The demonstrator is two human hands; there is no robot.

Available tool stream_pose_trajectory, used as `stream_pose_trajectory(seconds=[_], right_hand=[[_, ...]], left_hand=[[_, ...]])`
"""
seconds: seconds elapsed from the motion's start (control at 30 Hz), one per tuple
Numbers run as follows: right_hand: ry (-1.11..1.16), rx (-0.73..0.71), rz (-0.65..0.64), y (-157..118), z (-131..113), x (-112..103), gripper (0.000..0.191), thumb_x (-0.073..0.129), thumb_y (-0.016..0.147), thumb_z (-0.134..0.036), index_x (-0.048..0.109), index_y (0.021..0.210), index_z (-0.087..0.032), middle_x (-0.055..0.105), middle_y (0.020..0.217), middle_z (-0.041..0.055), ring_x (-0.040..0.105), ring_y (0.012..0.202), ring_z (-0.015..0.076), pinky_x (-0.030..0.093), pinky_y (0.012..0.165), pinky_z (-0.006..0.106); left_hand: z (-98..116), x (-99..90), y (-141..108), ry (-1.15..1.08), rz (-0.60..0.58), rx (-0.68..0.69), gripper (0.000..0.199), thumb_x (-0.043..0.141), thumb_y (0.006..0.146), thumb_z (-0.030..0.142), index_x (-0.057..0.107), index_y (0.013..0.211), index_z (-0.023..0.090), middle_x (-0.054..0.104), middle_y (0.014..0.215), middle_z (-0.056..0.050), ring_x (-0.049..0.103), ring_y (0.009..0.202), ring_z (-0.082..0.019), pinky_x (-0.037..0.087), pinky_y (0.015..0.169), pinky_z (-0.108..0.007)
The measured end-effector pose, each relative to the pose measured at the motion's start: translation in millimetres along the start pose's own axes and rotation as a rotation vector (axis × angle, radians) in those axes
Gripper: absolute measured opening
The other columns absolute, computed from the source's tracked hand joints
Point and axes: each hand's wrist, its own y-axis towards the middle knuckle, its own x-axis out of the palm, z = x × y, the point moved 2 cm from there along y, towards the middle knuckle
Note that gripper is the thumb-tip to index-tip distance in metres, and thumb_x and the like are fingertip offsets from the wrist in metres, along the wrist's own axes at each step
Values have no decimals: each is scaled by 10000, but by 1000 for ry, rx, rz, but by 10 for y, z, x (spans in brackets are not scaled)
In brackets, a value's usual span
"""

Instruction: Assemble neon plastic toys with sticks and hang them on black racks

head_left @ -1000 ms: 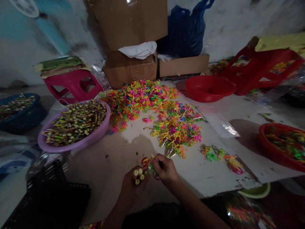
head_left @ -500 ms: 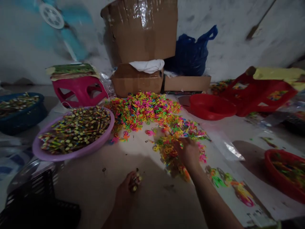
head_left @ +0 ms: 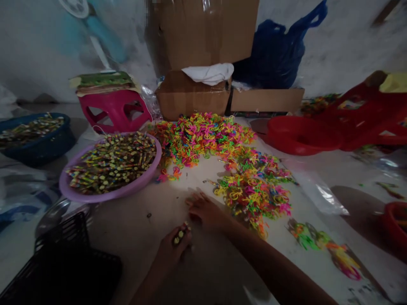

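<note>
My left hand (head_left: 168, 252) is closed around a small bunch of short thin sticks (head_left: 181, 234) with pale round ends, low over the floor. Just ahead and to its right, my right hand (head_left: 206, 213) lies low over the floor, fingers stretched out, with nothing visible in them. Right of that hand spreads a loose heap of bright plastic pieces (head_left: 254, 190), some with ring shapes. A larger pile of the same pieces (head_left: 206, 137) lies further back. Many similar sticks (head_left: 111, 163) fill a lilac basin (head_left: 110, 195) on the left.
At lower left stands a black plastic crate (head_left: 70, 271), with a blue tub (head_left: 38, 144) behind it. Cardboard boxes (head_left: 193, 101) and a pink stool (head_left: 114, 110) line the back. A red basin (head_left: 302, 135) and a clear plastic bag (head_left: 324, 192) are on the right.
My right hand has left the heap of plastic pieces, moving left and nearer to my left hand, its fingers now stretched out. My left hand still holds the sticks. The view has shifted slightly.
</note>
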Motion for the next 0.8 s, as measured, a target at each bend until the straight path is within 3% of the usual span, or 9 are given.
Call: stream_pose_trajectory(seconds=[0.13, 0.2, 0.27, 0.37, 0.43, 0.5, 0.63, 0.7, 0.8], right_hand=[[85, 24, 76, -499, -130, -52, 242, 484, 787, -154, 641, 956, -225, 478, 1308, 30, 298, 1283, 215, 202, 1060, 447], [109, 228, 216, -656, -132, -96, 264, 468, 788, -143, 629, 988, -202, 540, 1230, 78, 434, 1183, 214, 338, 988, 397], [107, 543, 314, -745, -147, -98, 260, 434, 815, -162, 614, 1001, -179, 618, 1068, 112, 564, 995, 208, 449, 844, 342], [91, 838, 222, -753, -240, 5, 191, 447, 825, -251, 618, 877, -182, 640, 884, 115, 606, 827, 229, 474, 642, 303], [124, 920, 177, -725, -289, 96, 164, 471, 808, -277, 599, 834, -179, 635, 873, 113, 609, 767, 226, 448, 578, 283], [227, 964, 246, -714, -295, 165, 135, 482, 796, -267, 577, 792, -171, 635, 820, 91, 597, 674, 186, 421, 558, 260], [723, 796, 506, -729, -304, 200, 249, 463, 810, -352, 490, 625, -188, 533, 536, -13, 494, 504, 110, 375, 495, 205], [944, 707, 630, -745, -355, 163, 319, 422, 827, -417, 460, 605, -192, 463, 479, -41, 429, 448, 88, 347, 451, 190], [1034, 656, 762, -765, -458, 80, 339, 433, 819, -445, 435, 595, -191, 408, 468, -56, 372, 426, 74, 315, 427, 187]], left_hand=[[135, -47, -63, 54, -72, 47, 274, 547, 722, 448, 601, 747, 180, 571, 560, 5, 488, 461, -123, 392, 451, -216], [222, -105, -48, 196, -63, 236, 175, 574, 710, 358, 615, 737, 189, 631, 687, -29, 561, 620, -164, 442, 572, -247], [274, -118, -4, 363, -148, 466, 125, 578, 687, 257, 639, 784, 206, 663, 882, -62, 573, 849, -216, 443, 762, -311], [231, -58, 92, 494, -299, 645, 229, 535, 663, 167, 645, 858, 215, 651, 1003, -78, 534, 981, -233, 378, 899, -374], [162, -7, 139, 480, -266, 616, 206, 521, 652, 161, 640, 815, 200, 661, 890, -77, 555, 897, -228, 409, 844, -372], [104, 36, 134, 362, -117, 499, 162, 549, 646, 194, 629, 787, 191, 652, 817, -64, 563, 834, -221, 435, 779, -345], [110, 200, -52, 71, 126, 227, 247, 573, 705, 365, 595, 869, 182, 638, 766, -28, 574, 626, -151, 461, 582, -251], [185, 327, -166, -47, 120, 137, 305, 581, 703, 425, 591, 872, 171, 602, 659, 5, 504, 476, -104, 418, 457, -214], [334, 470, -278, -167, 72, 105, 319, 612, 681, 446, 594, 828, 164, 509, 535, 49, 417, 404, -73, 354, 384, -186]])
